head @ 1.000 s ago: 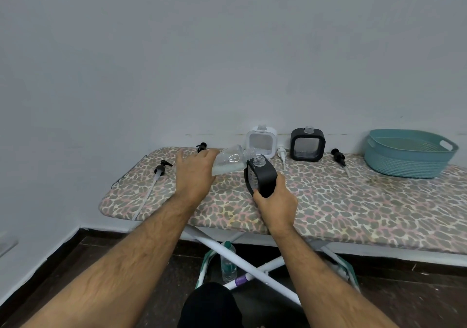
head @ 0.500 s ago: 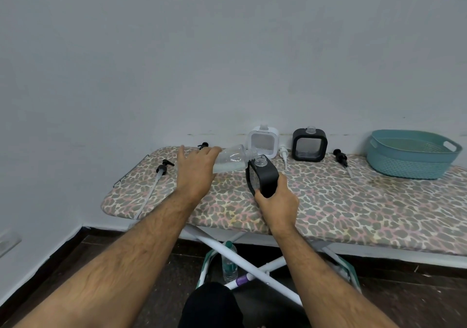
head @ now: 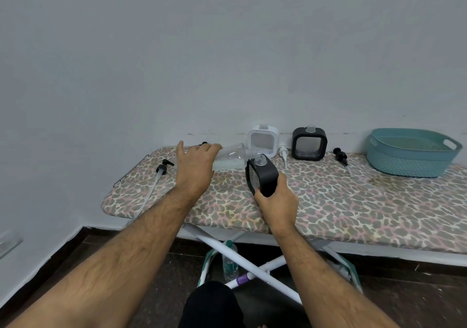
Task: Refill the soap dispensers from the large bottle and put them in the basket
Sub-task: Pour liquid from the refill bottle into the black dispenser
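My left hand (head: 194,166) grips a large clear bottle (head: 231,159) tipped on its side, whitish soap pooled along its lower wall, its neck at the open mouth of a black square dispenser (head: 262,173). My right hand (head: 275,199) holds that dispenser from below, tilted toward the bottle. A white dispenser (head: 262,140) and a second black dispenser (head: 309,143) stand uncapped by the wall. A teal basket (head: 412,152) sits at the far right with nothing visible in it.
Loose pump heads lie on the leopard-print ironing board (head: 353,209): a black pump with a long tube (head: 161,169) at left, a white pump (head: 283,152), a black pump (head: 341,157). A small bottle (head: 230,259) stands on the floor beneath, among the board's legs.
The two hands and the bottles have hardly moved; the large bottle's neck stays at the dispenser's mouth.
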Available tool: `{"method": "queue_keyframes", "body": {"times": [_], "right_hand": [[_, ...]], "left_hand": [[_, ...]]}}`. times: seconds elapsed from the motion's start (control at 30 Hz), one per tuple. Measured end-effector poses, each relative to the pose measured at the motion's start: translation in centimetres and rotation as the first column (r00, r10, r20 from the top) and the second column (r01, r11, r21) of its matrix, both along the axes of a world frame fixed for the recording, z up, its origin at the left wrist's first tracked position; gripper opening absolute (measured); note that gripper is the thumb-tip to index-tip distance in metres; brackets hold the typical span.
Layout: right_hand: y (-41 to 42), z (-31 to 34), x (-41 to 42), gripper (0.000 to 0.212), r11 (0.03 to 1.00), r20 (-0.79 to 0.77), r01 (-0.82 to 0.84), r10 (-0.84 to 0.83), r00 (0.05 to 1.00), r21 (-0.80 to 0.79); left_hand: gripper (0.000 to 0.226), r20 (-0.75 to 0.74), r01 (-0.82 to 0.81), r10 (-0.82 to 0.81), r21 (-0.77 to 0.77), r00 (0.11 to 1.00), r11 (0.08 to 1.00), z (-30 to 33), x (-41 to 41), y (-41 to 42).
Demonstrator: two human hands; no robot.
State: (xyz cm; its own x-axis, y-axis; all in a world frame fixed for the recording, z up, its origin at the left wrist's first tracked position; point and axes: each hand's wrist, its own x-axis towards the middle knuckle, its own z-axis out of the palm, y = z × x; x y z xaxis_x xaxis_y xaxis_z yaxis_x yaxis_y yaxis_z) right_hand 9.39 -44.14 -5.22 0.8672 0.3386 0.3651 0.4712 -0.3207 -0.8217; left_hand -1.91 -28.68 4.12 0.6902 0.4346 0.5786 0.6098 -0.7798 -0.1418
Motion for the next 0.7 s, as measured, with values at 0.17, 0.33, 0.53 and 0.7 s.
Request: {"method": "queue_keyframes", "body": {"times": [0.17,0.33,0.53,0.7], "right_hand": [[0.04,-0.05,0.15,0.046,1.0,-0.01,0.006,-0.006,1.0,0.0],[0.04,-0.05,0.2,0.047,1.0,-0.013,0.003,-0.003,1.0,0.003],[0.04,-0.05,0.18,0.048,1.0,-0.021,0.0,0.0,1.0,-0.001],[-0.11,0.05,0.2,0.047,1.0,-0.02,0.013,-0.013,1.0,0.001]], "left_hand": [[0.059,0.005,-0.003,0.002,0.007,1.0,1.0,-0.04,0.22,-0.1],[0.06,0.011,-0.006,0.006,0.015,1.0,1.0,-0.06,0.33,0.09],[0.058,0.004,-0.005,0.005,0.02,1.0,1.0,0.11,0.51,0.04],[0.058,-0.002,-0.008,0.008,0.026,1.0,1.0,0.16,0.52,0.13]]}}
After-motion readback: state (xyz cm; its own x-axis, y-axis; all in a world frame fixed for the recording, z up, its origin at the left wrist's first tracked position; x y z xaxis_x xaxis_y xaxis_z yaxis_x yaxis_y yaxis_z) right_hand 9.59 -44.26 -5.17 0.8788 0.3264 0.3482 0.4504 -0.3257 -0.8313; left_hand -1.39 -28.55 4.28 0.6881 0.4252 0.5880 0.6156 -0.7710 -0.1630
